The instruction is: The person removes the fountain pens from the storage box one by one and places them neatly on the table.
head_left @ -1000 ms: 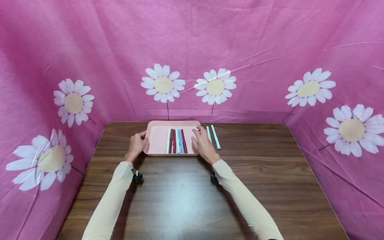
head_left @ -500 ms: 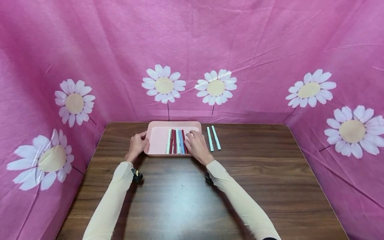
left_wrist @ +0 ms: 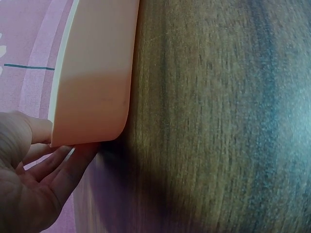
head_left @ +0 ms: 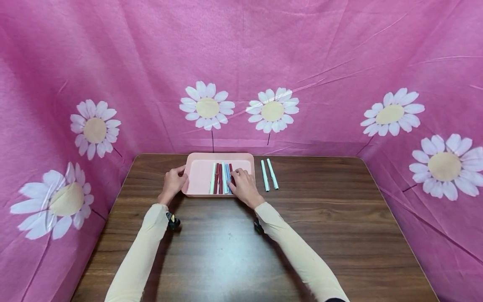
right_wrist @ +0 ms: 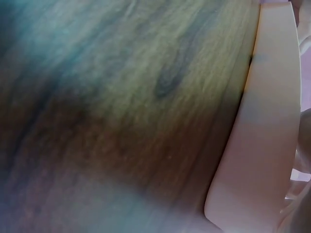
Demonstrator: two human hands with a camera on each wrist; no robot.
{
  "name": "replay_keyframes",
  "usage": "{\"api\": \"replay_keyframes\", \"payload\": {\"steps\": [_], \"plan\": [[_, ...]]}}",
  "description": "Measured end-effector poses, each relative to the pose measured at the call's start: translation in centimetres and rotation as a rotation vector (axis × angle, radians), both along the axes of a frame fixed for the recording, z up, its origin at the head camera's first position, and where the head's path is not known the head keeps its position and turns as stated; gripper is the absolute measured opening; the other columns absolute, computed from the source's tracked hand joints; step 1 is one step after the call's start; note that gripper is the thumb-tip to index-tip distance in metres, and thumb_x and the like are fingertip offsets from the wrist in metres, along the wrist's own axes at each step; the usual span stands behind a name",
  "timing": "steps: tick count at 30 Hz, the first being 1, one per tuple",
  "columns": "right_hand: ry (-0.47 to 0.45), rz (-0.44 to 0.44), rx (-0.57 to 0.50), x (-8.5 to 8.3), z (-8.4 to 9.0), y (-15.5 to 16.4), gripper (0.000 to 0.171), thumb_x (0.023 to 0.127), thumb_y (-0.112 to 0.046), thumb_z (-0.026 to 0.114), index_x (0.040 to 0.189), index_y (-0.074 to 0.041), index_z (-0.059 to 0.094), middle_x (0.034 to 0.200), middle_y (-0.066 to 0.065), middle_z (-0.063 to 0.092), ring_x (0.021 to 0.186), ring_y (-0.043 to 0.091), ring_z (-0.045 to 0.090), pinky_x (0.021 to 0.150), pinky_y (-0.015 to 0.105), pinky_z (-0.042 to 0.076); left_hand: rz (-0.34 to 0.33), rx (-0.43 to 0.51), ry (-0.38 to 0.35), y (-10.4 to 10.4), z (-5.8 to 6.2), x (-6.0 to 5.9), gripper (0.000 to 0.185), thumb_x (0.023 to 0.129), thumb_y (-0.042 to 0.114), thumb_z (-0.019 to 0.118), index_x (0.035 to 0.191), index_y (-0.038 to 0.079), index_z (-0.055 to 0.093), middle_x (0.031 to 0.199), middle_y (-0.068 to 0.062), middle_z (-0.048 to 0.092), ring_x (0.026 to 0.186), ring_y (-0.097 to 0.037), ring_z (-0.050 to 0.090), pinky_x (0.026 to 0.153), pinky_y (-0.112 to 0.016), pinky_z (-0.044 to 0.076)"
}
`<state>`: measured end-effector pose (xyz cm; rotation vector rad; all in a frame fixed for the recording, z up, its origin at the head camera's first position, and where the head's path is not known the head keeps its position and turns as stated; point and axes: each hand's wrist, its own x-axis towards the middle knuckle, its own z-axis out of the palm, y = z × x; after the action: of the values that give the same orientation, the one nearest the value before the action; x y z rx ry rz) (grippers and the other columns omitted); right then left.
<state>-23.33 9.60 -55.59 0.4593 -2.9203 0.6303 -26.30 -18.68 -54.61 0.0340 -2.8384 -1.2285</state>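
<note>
Because the pens run front-to-back, i.e. crosswise to the long L–R axis of the pink tray point(head_left: 198, 176), the person's R hand point(head_left: 245, 185) meets them side-on from the R. Row sits R of tray ctr; its R end, w/ a blue pen point(head_left: 227, 170) and a dark red pen point(head_left: 230, 166), is under or right by the R fingertips, so that's the nearer hand by far. Whether those fingers pinch a pen or just touch can't be told: the hand covers the contact & the R wrist cam mostly gets tray wall and table point(head_left: 320, 218). L hand point(head_left: 173, 183) grips the tray's L end, thumb at the rim, fingers against the outside; it's well apart from the row.

Pens' near ends lie close to the front wall, so prob. less slack there than at the far ends. Far rim is approx at the table's back edge, w/ pink cloth point(head_left: 241, 42) behind. Bare tray floor L of the row; on the R, just past the tray wall, two pale pens point(head_left: 268, 175) lie side by side, apart. Up looks the freest way out.
</note>
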Motion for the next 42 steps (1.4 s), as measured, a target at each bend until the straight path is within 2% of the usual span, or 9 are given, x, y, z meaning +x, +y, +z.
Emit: {"api": "replay_keyframes", "payload": {"steps": [4, 9, 16, 20, 31, 38, 42], "plan": [[-0.022, -0.01, 0.0, -0.1, -0.1, -0.1, 0.039, 0.1, -0.024, 0.068, 0.132, -0.002, 0.068, 0.128, 0.019, 0.066, 0.116, 0.036, 0.063, 0.096, 0.051, 0.052, 0.0, -0.002, 0.002, 0.1, 0.1, 0.1, 0.046, 0.094, 0.007, 0.058, 0.139, 0.001, 0.065, 0.127, -0.03, 0.068, 0.103, -0.048, 0.063, 0.096, -0.059, 0.049], [-0.02, -0.019, 0.005, -0.2, -0.2, -0.2, 0.034, 0.1, -0.016, 0.065, 0.13, -0.001, 0.068, 0.12, 0.019, 0.067, 0.107, 0.036, 0.066, 0.089, 0.051, 0.055, 0.002, -0.002, -0.005, 0.1, 0.1, 0.1, 0.046, 0.094, 0.008, 0.058, 0.14, 0.001, 0.065, 0.13, -0.03, 0.066, 0.108, -0.048, 0.063, 0.099, -0.059, 0.049], [-0.084, -0.065, -0.018, -0.3, -0.1, -0.4, 0.04, 0.096, -0.006, 0.068, 0.134, 0.002, 0.063, 0.117, 0.024, 0.066, 0.104, 0.039, 0.068, 0.087, 0.051, 0.057, 0.003, -0.011, -0.002, 0.1, 0.1, 0.1, 0.046, 0.095, 0.008, 0.057, 0.14, 0.001, 0.064, 0.133, -0.03, 0.064, 0.11, -0.049, 0.063, 0.099, -0.059, 0.048], [-0.078, -0.086, -0.005, -0.2, 0.1, -0.7, 0.037, 0.095, -0.004, 0.069, 0.131, 0.002, 0.064, 0.112, 0.024, 0.067, 0.099, 0.039, 0.068, 0.082, 0.051, 0.058, 0.008, -0.008, 0.006, 0.2, 0.0, 0.0, 0.046, 0.095, 0.008, 0.058, 0.14, 0.001, 0.064, 0.131, -0.03, 0.065, 0.108, -0.05, 0.063, 0.098, -0.06, 0.049], [0.03, -0.086, 0.154, 0.1, 0.5, -1.3, 0.024, 0.099, -0.005, 0.064, 0.122, -0.001, 0.067, 0.099, 0.02, 0.068, 0.087, 0.035, 0.068, 0.069, 0.048, 0.057, 0.001, -0.011, 0.004, -0.1, 0.1, 0.2, 0.047, 0.095, 0.007, 0.057, 0.14, 0.001, 0.064, 0.131, -0.029, 0.065, 0.108, -0.049, 0.063, 0.099, -0.059, 0.049], [-0.011, -0.091, 0.193, 0.0, 0.7, -1.4, 0.017, 0.1, -0.001, 0.057, 0.114, 0.002, 0.067, 0.101, 0.022, 0.066, 0.091, 0.036, 0.066, 0.069, 0.049, 0.058, -0.003, -0.009, 0.011, 0.1, 0.0, 0.1, 0.046, 0.096, 0.006, 0.057, 0.141, 0.001, 0.064, 0.132, -0.029, 0.065, 0.105, -0.046, 0.063, 0.097, -0.058, 0.05], [-0.039, -0.1, 0.212, 0.1, 0.9, -1.5, 0.019, 0.101, 0.0, 0.056, 0.115, 0.002, 0.068, 0.103, 0.022, 0.065, 0.096, 0.036, 0.066, 0.073, 0.049, 0.058, -0.008, -0.008, 0.008, 0.2, 0.1, 0.1, 0.046, 0.096, 0.007, 0.057, 0.141, 0.001, 0.064, 0.132, -0.029, 0.065, 0.106, -0.047, 0.063, 0.097, -0.059, 0.049]]}}
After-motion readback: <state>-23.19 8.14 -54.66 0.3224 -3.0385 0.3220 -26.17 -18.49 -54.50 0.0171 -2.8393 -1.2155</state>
